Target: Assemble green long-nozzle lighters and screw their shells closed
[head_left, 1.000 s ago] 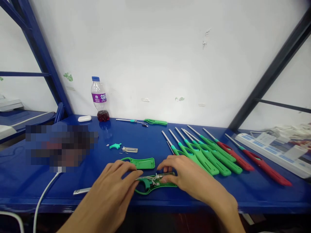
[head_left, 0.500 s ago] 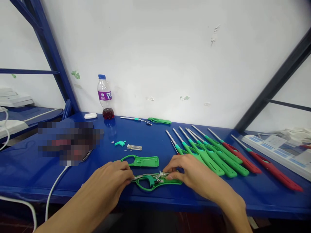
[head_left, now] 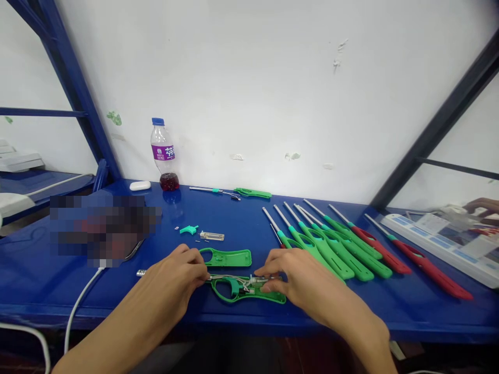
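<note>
An open green lighter shell (head_left: 275, 297) lies near the table's front edge, with a teal trigger (head_left: 235, 287) and thin wires inside. My left hand (head_left: 177, 283) is closed around the lighter's metal tube at the shell's left end; the tube's tip (head_left: 141, 272) sticks out on its far side. Over the shell's right half, my right hand (head_left: 298, 278) pinches a clear fuel tank (head_left: 257, 280) between thumb and fingers. Just behind is the other green shell half (head_left: 234, 258). Farther back lie a loose teal trigger (head_left: 189, 229), another clear tank (head_left: 212, 236) and small pins.
Several assembled green and red lighters (head_left: 331, 249) lie fanned out at right, beside a white power strip (head_left: 440, 249). At the back stand a bottle (head_left: 165, 161) and a white case (head_left: 140, 185). Lighter parts (head_left: 252, 193) rest by the wall. Another person's hand (head_left: 483, 208) shows far right.
The view has shifted slightly, so things sit a little more to the left. The metal tube's tip now shows beyond my left hand. Another person's hand has appeared at far right.
</note>
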### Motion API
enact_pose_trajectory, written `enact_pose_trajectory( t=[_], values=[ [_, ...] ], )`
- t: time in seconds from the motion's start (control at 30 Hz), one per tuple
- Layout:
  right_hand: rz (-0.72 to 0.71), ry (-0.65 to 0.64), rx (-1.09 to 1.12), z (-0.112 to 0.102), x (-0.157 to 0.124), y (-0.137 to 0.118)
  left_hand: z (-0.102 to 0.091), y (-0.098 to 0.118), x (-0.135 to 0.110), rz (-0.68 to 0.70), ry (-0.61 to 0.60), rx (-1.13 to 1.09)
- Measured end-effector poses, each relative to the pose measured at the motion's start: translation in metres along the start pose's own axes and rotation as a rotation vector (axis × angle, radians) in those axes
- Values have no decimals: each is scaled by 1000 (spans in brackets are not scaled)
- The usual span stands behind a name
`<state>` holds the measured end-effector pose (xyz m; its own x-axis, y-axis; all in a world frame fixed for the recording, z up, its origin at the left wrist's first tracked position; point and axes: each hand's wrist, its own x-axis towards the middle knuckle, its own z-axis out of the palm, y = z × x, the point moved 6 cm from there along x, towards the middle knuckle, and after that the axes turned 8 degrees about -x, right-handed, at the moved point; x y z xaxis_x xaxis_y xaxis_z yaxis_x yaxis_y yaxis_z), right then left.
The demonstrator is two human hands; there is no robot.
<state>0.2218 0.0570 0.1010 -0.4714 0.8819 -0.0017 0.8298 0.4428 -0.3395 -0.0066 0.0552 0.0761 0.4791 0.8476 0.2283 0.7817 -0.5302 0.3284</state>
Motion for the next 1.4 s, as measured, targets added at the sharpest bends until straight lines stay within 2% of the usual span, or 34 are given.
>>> enact_pose_trajectory(
  t=[0.23,0.47,1.17,1.4],
  values=[
    [-34,28,-28,0,0,-1,1,12,-2,52,56,0],
    [-24,28,-46,0,0,-2,19,32,1,104,23,-106],
    [-33,25,-46,4,-1,-3,29,28,4,85,17,-199],
    [6,34,10,5,-2,-5,27,33,4,138,-12,-43]
  ],
)
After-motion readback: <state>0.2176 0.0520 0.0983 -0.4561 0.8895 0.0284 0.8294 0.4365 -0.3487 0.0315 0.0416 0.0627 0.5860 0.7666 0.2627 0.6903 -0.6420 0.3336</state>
